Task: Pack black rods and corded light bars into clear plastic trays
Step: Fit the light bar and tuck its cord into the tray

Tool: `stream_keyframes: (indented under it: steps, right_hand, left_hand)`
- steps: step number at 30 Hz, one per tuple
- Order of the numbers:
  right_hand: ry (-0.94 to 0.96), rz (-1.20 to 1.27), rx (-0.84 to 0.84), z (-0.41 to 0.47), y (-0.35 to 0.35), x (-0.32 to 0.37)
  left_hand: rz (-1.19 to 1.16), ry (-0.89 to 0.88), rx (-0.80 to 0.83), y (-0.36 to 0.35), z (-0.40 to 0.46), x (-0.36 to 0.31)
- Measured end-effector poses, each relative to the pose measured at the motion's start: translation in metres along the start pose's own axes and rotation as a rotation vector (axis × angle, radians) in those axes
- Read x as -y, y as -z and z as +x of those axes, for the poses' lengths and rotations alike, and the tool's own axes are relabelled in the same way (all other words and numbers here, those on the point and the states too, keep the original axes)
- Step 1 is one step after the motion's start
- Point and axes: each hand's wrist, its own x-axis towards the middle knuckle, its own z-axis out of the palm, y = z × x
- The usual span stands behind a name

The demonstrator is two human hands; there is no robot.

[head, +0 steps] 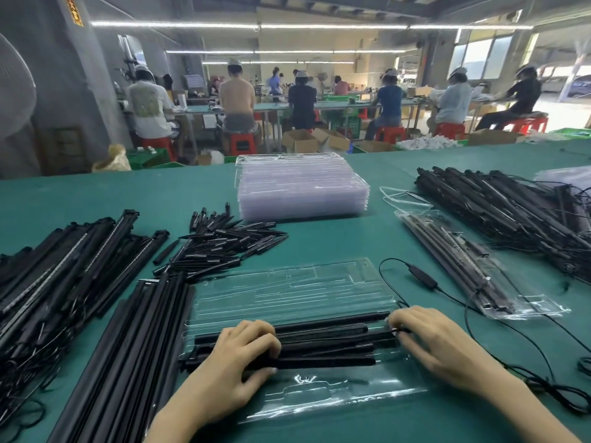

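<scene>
- Left hand [248, 345] curls over black rods [323, 342], pressing them into clear tray [287, 292] channels.
- Right hand [428, 342] pinches the rods' other end, keeping them level.

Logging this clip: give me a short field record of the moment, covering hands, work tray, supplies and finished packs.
left hand: fingers curled over black rods in the open tray
right hand: fingers on the rods' right ends
empty tray stack: behind, centre
short black pieces: loose pile left of the stack
corded light bars: heap at far right
packed tray: right of the work tray
table: green
</scene>
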Motion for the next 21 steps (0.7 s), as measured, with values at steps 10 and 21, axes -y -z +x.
stream_keyframes:
  steps: [10,21]
  right_hand:
    - [-0.062,0.186,-0.107,0.004,-0.012,0.003]
    - [0.095,0.096,-0.018,0.011,-0.010,0.018]
  left_hand:
    - [-0.043,0.068,-0.012,-0.003,0.005,0.000]
    - [0.098,0.122,-0.023,-0.004,0.002,-0.005]
